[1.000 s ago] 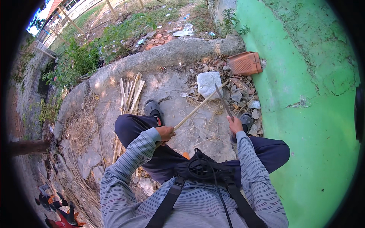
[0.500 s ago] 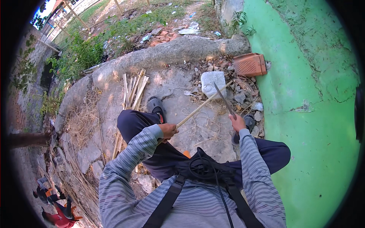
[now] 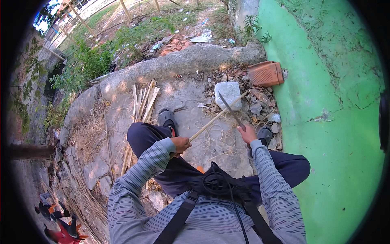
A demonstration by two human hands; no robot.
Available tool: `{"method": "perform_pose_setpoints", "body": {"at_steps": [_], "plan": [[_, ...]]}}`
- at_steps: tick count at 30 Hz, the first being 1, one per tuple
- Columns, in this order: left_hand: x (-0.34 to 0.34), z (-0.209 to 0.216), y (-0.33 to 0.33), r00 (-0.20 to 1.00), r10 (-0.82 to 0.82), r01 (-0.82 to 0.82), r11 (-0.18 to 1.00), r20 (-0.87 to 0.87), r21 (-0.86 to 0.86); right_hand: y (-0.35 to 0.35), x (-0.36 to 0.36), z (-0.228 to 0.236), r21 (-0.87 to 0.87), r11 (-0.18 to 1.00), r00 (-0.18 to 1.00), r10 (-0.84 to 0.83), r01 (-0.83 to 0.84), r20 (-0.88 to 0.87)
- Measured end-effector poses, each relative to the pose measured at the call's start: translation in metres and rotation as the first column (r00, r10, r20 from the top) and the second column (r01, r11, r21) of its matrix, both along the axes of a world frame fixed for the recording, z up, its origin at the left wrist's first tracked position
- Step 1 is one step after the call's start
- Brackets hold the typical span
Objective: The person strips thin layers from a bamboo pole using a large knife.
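Closed around the near end of a long pale bamboo strip (image 3: 206,125) is my left hand (image 3: 180,145), just above my bent left knee. The strip slants up to the right, its far end over a white block (image 3: 227,94) on the ground. My right hand (image 3: 247,133) grips the handle of a long-bladed knife (image 3: 230,108). The blade points up and left, crossing the strip near the block; whether it touches the strip I cannot tell. Thin curled shavings (image 3: 219,136) lie on the ground below the strip.
A bundle of split bamboo strips (image 3: 144,99) lies beyond my left knee. An orange hollow brick (image 3: 266,73) sits against the green wall (image 3: 325,142) at right, with rubble beside it. A low stone kerb (image 3: 170,63) curves across the far side. Two people (image 3: 61,221) are at the lower left.
My right hand has shifted slightly left and the knife has swung with it, its tip now farther left and a little lower. My left hand stays nearly in place on the strip.
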State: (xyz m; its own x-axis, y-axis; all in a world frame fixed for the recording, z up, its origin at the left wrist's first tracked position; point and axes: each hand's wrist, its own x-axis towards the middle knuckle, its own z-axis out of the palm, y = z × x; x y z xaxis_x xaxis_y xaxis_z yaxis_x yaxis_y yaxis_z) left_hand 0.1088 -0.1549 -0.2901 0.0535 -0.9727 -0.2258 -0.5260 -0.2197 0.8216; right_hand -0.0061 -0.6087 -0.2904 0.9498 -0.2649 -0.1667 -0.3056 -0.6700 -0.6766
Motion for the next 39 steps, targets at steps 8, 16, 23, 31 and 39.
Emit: {"method": "perform_pose_setpoints", "body": {"at_steps": [8, 16, 23, 31, 39], "plan": [[-0.013, 0.085, -0.033, 0.981, 0.188, -0.175, 0.785, 0.041, 0.594, -0.017, -0.015, 0.034, 0.295, 0.947, 0.935, -0.012, 0.124, -0.354], [-0.014, 0.029, 0.002, 0.998, 0.064, -0.071, 0.911, 0.029, 0.406, 0.009, -0.033, 0.065, 0.563, 0.826, 0.881, 0.267, -0.001, -0.390], [-0.007, 0.002, -0.037, 0.985, 0.166, -0.125, 0.873, -0.045, 0.472, -0.054, -0.056, -0.003, 0.071, 0.987, 0.976, -0.130, 0.144, -0.174], [-0.011, 0.062, -0.047, 0.969, 0.238, -0.230, 0.791, 0.060, 0.567, -0.002, -0.055, 0.072, 0.222, 0.906, 0.895, 0.403, -0.361, -0.191], [-0.007, 0.024, -0.035, 0.959, 0.275, -0.233, 0.901, -0.067, 0.366, -0.020, -0.039, 0.031, -0.096, 0.995, 0.992, -0.037, 0.025, -0.118]]}}
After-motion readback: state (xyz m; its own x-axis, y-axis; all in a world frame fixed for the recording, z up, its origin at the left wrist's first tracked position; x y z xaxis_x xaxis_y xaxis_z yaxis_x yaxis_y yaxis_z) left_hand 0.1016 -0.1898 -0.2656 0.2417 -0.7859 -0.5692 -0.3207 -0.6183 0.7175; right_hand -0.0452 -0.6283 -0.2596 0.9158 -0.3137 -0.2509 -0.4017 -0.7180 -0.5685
